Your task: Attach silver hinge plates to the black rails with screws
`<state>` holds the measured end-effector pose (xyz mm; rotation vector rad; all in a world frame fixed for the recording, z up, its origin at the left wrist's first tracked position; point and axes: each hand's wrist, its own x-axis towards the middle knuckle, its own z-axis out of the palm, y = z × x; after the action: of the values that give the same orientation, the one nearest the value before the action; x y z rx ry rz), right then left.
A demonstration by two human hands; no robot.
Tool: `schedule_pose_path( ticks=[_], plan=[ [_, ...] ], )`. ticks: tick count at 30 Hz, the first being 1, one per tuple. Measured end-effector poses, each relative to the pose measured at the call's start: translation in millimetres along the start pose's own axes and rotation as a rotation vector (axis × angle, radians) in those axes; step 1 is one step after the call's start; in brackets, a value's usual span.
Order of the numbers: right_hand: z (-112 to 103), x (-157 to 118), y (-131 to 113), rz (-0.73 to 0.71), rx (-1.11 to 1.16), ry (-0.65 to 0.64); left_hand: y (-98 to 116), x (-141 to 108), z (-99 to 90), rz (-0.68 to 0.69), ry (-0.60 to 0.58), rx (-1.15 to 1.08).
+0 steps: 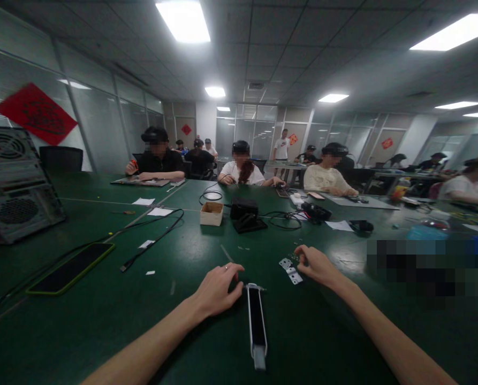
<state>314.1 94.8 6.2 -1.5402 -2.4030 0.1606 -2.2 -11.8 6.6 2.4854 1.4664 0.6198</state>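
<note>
On the green table in front of me lies a long narrow device (257, 318) with a white frame, a black face and a pale metal end piece pointing towards me. Just left of its far end is my left hand (218, 289), thumb and fingers apart and curved; whether the thumb touches the device I cannot tell. My right hand (317, 266) is lowered beside several tiny metal pieces (294, 257), too small to name. Its thumb and index finger are bent with a gap between them. Two hinge-like metal plates with holes (290, 271) lie just left of that hand.
A black phone-like slab with a green edge (72, 268) and a black cable (154, 238) lie left. Beyond are a small open box (212, 214) and a black stand (247, 214). A computer case (17, 187) stands far left. People sit across the table.
</note>
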Motion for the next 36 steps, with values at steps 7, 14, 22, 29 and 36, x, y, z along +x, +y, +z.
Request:
schedule_pose_path(
  ticks=[7, 14, 22, 29, 36],
  plan=[
    [4, -20, -67, -0.417, 0.142, 0.286, 6, -2, -1.9, 0.093, 0.085, -0.038],
    [19, -44, -133, -0.741, 0.422, 0.278, 13, -3, 1.1, 0.278, 0.069, -0.182],
    [36, -43, -125, -0.658, 0.6, 0.262, 7, 0, 1.7, 0.271, 0.06, -0.259],
    [38, -41, -126, -0.566, 0.627, 0.272, 1, 1, 4.3, 0.297, 0.119, -0.235],
    [24, -35, -101, -0.497, 0.254, 0.137, -9, 4, -2.1, 0.18, 0.086, -0.094]
  ],
)
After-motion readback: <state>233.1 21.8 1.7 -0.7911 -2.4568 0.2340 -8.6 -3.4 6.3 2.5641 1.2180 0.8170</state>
